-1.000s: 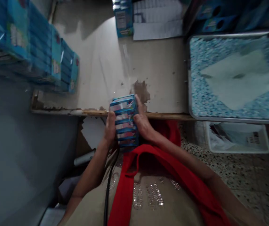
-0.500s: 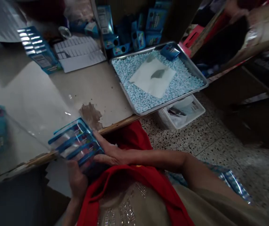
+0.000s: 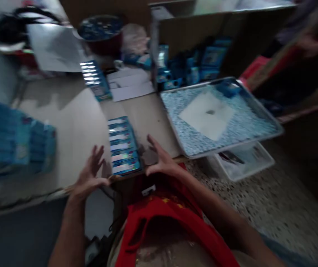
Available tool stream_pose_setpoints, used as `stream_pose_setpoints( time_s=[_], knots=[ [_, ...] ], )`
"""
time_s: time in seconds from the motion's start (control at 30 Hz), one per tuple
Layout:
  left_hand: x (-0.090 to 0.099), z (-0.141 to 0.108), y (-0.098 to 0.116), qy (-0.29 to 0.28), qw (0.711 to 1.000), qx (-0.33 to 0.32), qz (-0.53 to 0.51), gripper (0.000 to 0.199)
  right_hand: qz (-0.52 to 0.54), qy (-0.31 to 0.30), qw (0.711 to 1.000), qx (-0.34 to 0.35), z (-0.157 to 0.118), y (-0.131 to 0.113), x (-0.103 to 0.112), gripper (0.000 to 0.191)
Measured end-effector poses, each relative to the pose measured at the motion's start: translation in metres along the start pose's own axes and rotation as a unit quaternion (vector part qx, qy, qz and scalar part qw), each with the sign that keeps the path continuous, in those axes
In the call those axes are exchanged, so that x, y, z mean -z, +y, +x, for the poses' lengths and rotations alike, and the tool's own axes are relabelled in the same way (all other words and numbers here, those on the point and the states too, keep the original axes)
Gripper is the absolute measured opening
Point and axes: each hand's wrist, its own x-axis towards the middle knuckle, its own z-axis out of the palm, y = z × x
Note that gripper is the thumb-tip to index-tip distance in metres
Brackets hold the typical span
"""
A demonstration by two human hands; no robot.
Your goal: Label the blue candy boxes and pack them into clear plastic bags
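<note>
A row of small blue boxes [image 3: 122, 146] with pale end faces lies on the table near its front edge, between my two hands. To its left, my left hand [image 3: 91, 173] is open, fingers spread and thumb pointing toward the boxes, apart from them. On the other side my right hand [image 3: 161, 158] is open too, with fingers and thumb apart and nothing held. A little gap shows between it and the row.
Bundled blue boxes [image 3: 22, 139] stand at the left. Another blue row [image 3: 95, 81] leans beside white cards [image 3: 129, 83] farther back. A metal tray [image 3: 188, 152] of pale blue pellets juts over the right edge, above a white plastic bin [image 3: 245, 174].
The row of boxes was between both hands, tilted at the table edge; now it rests on the table. Both hands have let go and opened. The view has swung left.
</note>
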Motion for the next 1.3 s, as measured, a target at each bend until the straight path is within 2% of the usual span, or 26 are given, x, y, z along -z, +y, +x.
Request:
stream_pose_setpoints(
  time_s=[0.07,0.17,0.27,0.33,0.47,0.6,0.67,0.73,0.8,0.83,0.93,1.03,1.17,1.3],
  knots=[
    [-0.013,-0.01,-0.004,-0.002,0.997,0.007,0.076,0.158,-0.053,-0.03,0.998,-0.005,-0.006,0.011,-0.002,0.165],
    [-0.032,-0.002,-0.011,0.001,0.994,-0.003,0.106,0.167,-0.099,-0.069,0.993,-0.01,0.001,0.016,-0.018,0.169],
    [-0.044,0.007,-0.011,-0.016,0.999,-0.027,0.03,0.155,-0.085,-0.055,0.994,-0.032,0.008,0.012,-0.036,0.152],
    [-0.049,0.006,-0.006,-0.015,0.999,-0.029,-0.03,0.148,-0.062,-0.022,0.997,-0.049,0.008,0.01,-0.042,0.139],
    [-0.062,-0.008,0.009,0.049,0.995,-0.007,-0.082,0.146,-0.044,0.068,0.995,-0.06,-0.003,0.003,-0.043,0.123],
    [-0.086,-0.025,0.014,0.139,0.984,0.062,-0.09,0.121,-0.087,0.13,0.984,-0.085,-0.015,-0.003,-0.04,0.087],
    [-0.095,-0.028,0.011,0.183,0.979,0.081,-0.05,0.116,-0.123,0.137,0.979,-0.088,-0.017,-0.003,-0.036,0.089],
    [-0.098,-0.027,0.007,0.211,0.975,0.067,0.01,0.126,-0.156,0.128,0.976,-0.076,-0.017,0.002,-0.031,0.103],
    [-0.097,-0.022,0.003,0.197,0.979,0.045,0.038,0.13,-0.166,0.097,0.979,-0.062,-0.016,0.008,-0.029,0.106],
    [-0.096,-0.019,0.003,0.174,0.983,0.038,0.038,0.125,-0.159,0.074,0.983,-0.059,-0.015,0.011,-0.029,0.101],
    [-0.097,-0.015,0.006,0.124,0.991,0.036,0.023,0.094,-0.134,0.028,0.989,-0.059,-0.014,0.017,-0.032,0.081],
    [-0.102,-0.018,0.008,0.153,0.986,0.023,0.056,0.075,-0.149,0.047,0.987,-0.038,-0.016,0.021,-0.036,0.071],
    [-0.107,-0.018,0.005,0.19,0.974,0.013,0.126,0.065,-0.183,0.082,0.98,-0.007,-0.015,0.027,-0.04,0.056],
    [-0.106,-0.009,0.002,0.203,0.967,0.018,0.153,0.058,-0.19,0.102,0.976,-0.021,-0.007,0.028,-0.047,0.048]
  ],
)
